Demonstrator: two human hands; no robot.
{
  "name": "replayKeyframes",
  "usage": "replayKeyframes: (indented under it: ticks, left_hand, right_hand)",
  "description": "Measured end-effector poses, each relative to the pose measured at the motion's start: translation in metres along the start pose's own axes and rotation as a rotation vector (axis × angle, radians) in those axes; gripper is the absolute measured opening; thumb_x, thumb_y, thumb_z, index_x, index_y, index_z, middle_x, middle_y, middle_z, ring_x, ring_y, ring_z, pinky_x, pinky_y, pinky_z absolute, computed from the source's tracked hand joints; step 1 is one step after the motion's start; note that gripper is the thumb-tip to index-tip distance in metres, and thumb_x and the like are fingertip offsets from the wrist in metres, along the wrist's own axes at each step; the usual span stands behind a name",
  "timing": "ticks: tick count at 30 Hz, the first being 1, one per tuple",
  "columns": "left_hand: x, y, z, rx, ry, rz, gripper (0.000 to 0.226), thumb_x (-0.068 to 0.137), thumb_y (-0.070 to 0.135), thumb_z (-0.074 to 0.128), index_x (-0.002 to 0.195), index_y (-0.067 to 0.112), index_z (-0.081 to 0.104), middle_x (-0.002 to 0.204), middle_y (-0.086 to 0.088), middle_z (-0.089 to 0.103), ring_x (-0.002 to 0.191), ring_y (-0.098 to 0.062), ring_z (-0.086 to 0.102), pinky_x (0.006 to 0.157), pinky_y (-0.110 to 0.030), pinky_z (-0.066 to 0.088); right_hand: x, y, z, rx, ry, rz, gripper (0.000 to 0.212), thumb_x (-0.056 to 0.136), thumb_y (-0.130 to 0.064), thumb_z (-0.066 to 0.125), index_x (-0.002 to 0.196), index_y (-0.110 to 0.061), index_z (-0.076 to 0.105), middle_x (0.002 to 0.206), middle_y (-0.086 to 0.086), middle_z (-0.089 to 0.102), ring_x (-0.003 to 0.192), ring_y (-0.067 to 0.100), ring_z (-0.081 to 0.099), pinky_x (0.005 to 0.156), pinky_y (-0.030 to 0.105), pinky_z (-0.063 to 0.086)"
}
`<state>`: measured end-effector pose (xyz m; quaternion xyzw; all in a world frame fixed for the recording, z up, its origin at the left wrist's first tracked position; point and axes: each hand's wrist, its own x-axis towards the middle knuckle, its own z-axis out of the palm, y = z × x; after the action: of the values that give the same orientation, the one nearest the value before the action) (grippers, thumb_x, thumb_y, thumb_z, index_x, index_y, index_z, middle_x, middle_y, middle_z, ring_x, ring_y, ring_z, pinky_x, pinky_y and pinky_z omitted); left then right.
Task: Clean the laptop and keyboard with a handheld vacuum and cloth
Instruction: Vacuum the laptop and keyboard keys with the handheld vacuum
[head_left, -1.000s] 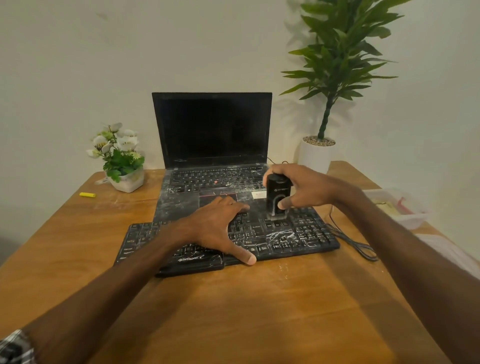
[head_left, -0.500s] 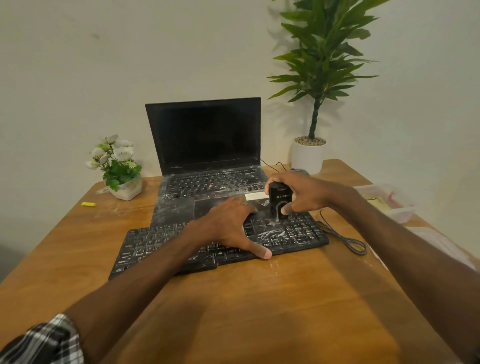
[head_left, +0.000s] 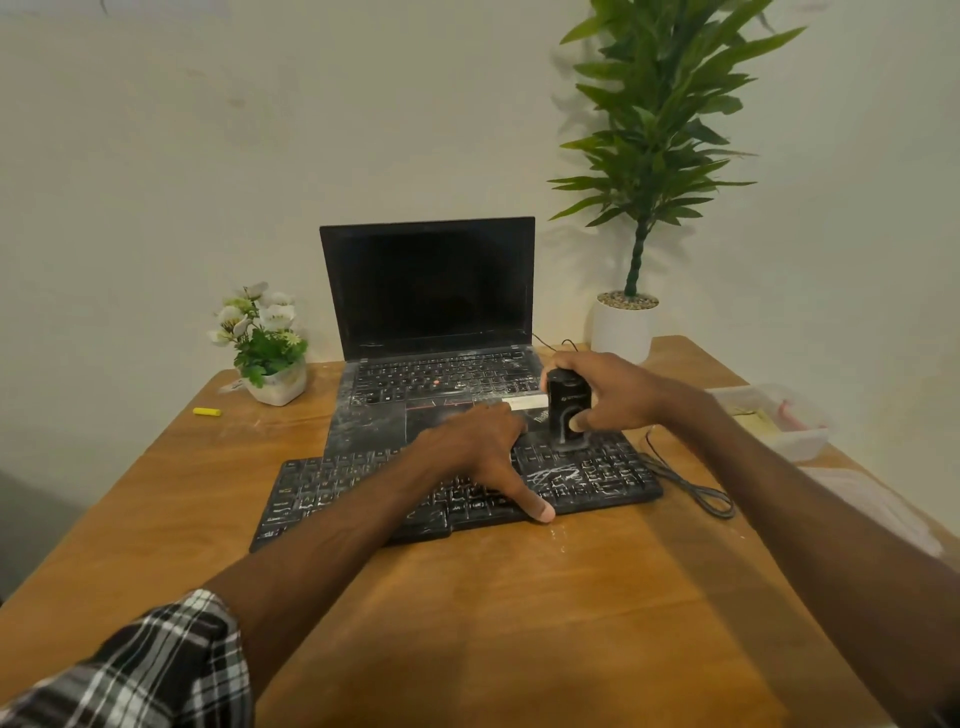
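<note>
An open black laptop (head_left: 431, 291) with a dusty keyboard deck stands at the back of the wooden table (head_left: 519, 597). A black external keyboard (head_left: 597, 475), streaked with white dust, lies in front of it and overlaps the palm rest. My right hand (head_left: 618, 395) grips a small black handheld vacuum (head_left: 566, 410) upright, its nozzle down on the keyboard's upper right keys. My left hand (head_left: 478, 452) presses flat on the keyboard's middle, thumb stretched to its front edge. A white cloth (head_left: 883, 509) lies at the table's right edge.
A small white pot of flowers (head_left: 265, 343) and a yellow stick (head_left: 207, 412) sit at the back left. A tall potted plant (head_left: 631, 312) stands back right. A clear plastic tray (head_left: 774, 421) and a looped black cable (head_left: 696, 488) lie to the right.
The vacuum has shifted slightly toward the keyboard's far edge. The camera has tilted upward, so everything sits lower in view. My left hand stays on the keyboard.
</note>
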<state>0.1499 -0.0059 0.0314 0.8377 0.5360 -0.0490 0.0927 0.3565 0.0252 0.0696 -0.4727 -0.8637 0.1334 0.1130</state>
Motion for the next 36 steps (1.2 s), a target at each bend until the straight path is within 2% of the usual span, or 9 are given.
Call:
replayKeyframes:
  ticks: [3,8,12,17,22,28,30,33,36]
  left_hand:
    - [0.004,0.002,-0.002,-0.001,-0.029,-0.022,0.106,0.043,0.093,0.077,0.12,0.022,0.056,0.114,0.002,0.058,0.101,-0.022,0.059,0.091,-0.046,0.056]
    - [0.012,0.002,-0.005,0.009,-0.059,-0.043,0.118,0.026,0.097,0.07,0.117,0.024,0.057,0.104,0.005,0.06,0.096,-0.022,0.061,0.09,-0.048,0.057]
    - [0.012,0.001,-0.006,-0.006,-0.065,-0.035,0.106,0.036,0.091,0.078,0.114,0.024,0.059,0.102,0.005,0.062,0.093,-0.02,0.062,0.09,-0.047,0.057]
    - [0.013,0.002,-0.006,-0.034,-0.071,-0.041,0.102,0.038,0.088,0.082,0.113,0.023,0.06,0.1,0.006,0.063,0.093,-0.02,0.064,0.089,-0.047,0.058]
    - [0.01,0.004,-0.008,-0.038,-0.062,-0.035,0.092,0.045,0.082,0.086,0.109,0.023,0.057,0.097,0.005,0.06,0.092,-0.021,0.061,0.086,-0.044,0.057]
    - [0.014,0.001,-0.006,-0.039,-0.069,-0.029,0.091,0.046,0.082,0.086,0.109,0.023,0.057,0.098,0.005,0.061,0.09,-0.017,0.061,0.088,-0.043,0.057]
    - [0.015,0.0,-0.005,-0.026,-0.067,-0.032,0.093,0.044,0.084,0.085,0.109,0.024,0.057,0.099,0.005,0.061,0.09,-0.017,0.061,0.088,-0.044,0.057]
    - [0.014,0.001,-0.005,-0.032,-0.062,-0.026,0.087,0.047,0.082,0.086,0.104,0.024,0.056,0.095,0.005,0.061,0.087,-0.016,0.061,0.085,-0.042,0.056]
    - [0.013,0.003,-0.006,-0.021,-0.064,-0.025,0.086,0.049,0.081,0.086,0.104,0.023,0.056,0.094,0.005,0.059,0.088,-0.017,0.06,0.086,-0.042,0.056]
  right_hand:
    - [-0.001,-0.002,0.01,0.022,0.026,-0.02,0.058,0.074,-0.013,0.083,0.117,-0.035,0.05,0.105,-0.008,0.062,0.099,0.011,0.061,0.078,0.025,0.052]
    - [-0.015,0.012,-0.001,0.01,0.001,0.039,0.061,0.075,-0.007,0.082,0.124,-0.026,0.051,0.116,-0.001,0.057,0.11,0.019,0.056,0.091,0.035,0.052]
    - [-0.029,0.024,-0.01,-0.036,-0.012,0.096,0.067,0.078,-0.002,0.079,0.136,-0.009,0.047,0.121,0.007,0.057,0.11,0.023,0.056,0.091,0.035,0.051]
    - [-0.023,0.02,-0.018,-0.122,-0.034,0.062,0.055,0.074,-0.002,0.078,0.119,-0.019,0.05,0.11,0.005,0.062,0.1,0.021,0.062,0.074,0.029,0.053]
    - [-0.017,0.006,0.005,0.003,0.079,0.001,0.055,0.071,-0.013,0.083,0.114,-0.03,0.052,0.107,-0.003,0.063,0.1,0.016,0.061,0.088,0.04,0.054]
    - [-0.033,0.022,-0.005,0.014,0.018,0.072,0.065,0.077,-0.006,0.082,0.133,-0.011,0.049,0.121,0.009,0.059,0.111,0.023,0.057,0.088,0.031,0.049]
    - [-0.034,0.023,-0.011,-0.028,0.027,0.08,0.063,0.077,-0.004,0.081,0.131,-0.012,0.05,0.119,0.008,0.061,0.109,0.023,0.06,0.085,0.03,0.052]
    - [-0.029,0.015,-0.006,0.057,0.085,0.045,0.056,0.077,-0.004,0.081,0.123,-0.016,0.052,0.111,0.001,0.062,0.102,0.017,0.061,0.075,0.02,0.048]
    - [-0.024,0.012,0.006,0.111,0.086,0.02,0.056,0.075,-0.006,0.083,0.12,-0.021,0.054,0.107,-0.004,0.06,0.101,0.015,0.062,0.08,0.026,0.054]
